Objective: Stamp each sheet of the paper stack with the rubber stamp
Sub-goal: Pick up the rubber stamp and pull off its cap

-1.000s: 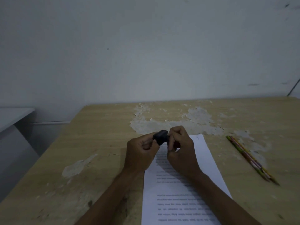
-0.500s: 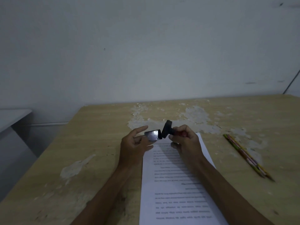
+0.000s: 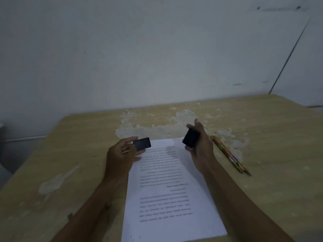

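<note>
Pencils beside paper stack

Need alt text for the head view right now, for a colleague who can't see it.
A person's left hand holds a small dark cap and the right hand grips a black rubber stamp, both raised above the far end of a printed paper stack on a worn wooden table. Pencils lie to the right.

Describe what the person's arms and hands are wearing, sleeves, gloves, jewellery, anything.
Nothing shows on either one. The left hand and right hand are bare, with no gloves, and no rings visible on the fingers. Both forearms are uncovered down to the frame's lower edge: no sleeve, watch or bracelet in view. The dim, blurred picture could hide small details.
</note>
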